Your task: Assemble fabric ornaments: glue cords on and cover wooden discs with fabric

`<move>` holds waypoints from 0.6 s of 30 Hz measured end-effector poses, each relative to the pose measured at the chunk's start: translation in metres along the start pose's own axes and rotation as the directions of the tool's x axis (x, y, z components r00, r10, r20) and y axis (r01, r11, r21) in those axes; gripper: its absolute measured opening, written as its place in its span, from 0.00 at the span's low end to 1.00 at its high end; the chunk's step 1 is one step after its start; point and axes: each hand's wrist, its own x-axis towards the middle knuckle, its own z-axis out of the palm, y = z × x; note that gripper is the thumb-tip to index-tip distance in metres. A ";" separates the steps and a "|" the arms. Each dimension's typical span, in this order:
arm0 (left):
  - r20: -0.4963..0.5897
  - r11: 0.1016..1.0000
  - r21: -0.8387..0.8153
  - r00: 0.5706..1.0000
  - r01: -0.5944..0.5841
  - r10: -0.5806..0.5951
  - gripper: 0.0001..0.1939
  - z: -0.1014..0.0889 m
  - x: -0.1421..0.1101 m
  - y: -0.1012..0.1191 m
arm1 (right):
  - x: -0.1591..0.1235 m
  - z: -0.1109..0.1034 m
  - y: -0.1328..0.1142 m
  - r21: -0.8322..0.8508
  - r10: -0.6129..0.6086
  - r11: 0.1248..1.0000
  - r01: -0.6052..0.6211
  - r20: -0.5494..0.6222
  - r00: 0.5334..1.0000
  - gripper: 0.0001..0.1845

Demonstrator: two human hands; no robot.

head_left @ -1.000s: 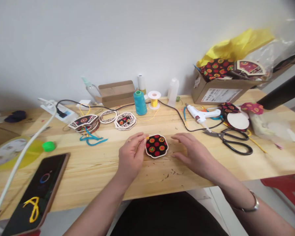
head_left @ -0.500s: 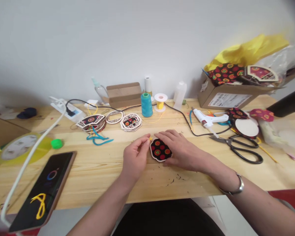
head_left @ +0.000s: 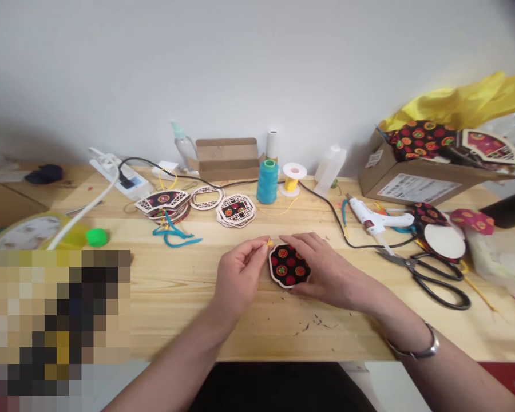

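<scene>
A scalloped wooden plaque (head_left: 286,268) backed with black cloth in red and orange floral print lies on the table in front of me. My right hand (head_left: 330,269) grips its right side, with fingers over the top edge and the thumb at the lower edge. At the plaque's upper left, thumb and forefinger of my left hand (head_left: 240,277) pinch a bit of yellow cord (head_left: 269,243). Most of that cord is hidden by the fingertips. Beyond the hands sits a stack of latticed plaques (head_left: 236,210), and beside it a bare lattice frame (head_left: 206,198).
Black-handled scissors (head_left: 438,280) and a white glue gun (head_left: 375,217) lie to the right. Behind stand a teal thread cone (head_left: 267,182), a yellow thread spool (head_left: 292,180) and a filled cardboard box (head_left: 407,180). Fan-shaped plaques (head_left: 163,200) lie left; the lower-left corner is pixelated.
The view has shifted, so most things appear farther right. Both hands keep nearly the same hold on the plaque and the yellow cord.
</scene>
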 end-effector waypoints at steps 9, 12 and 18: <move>0.016 1.000 -0.017 1.000 0.022 -0.022 0.10 0.000 -0.001 0.001 | 0.000 -0.001 0.005 0.016 0.006 1.000 -0.006 -0.008 1.000 0.45; 0.017 0.999 -0.025 0.999 0.037 -0.037 0.11 0.000 0.000 0.002 | 0.000 0.001 0.008 0.019 -0.010 1.000 0.011 -0.022 1.000 0.45; 0.038 1.000 -0.009 0.999 0.014 -0.013 0.10 0.000 -0.001 0.004 | -0.001 0.002 0.010 0.015 -0.026 1.000 0.027 -0.030 0.999 0.42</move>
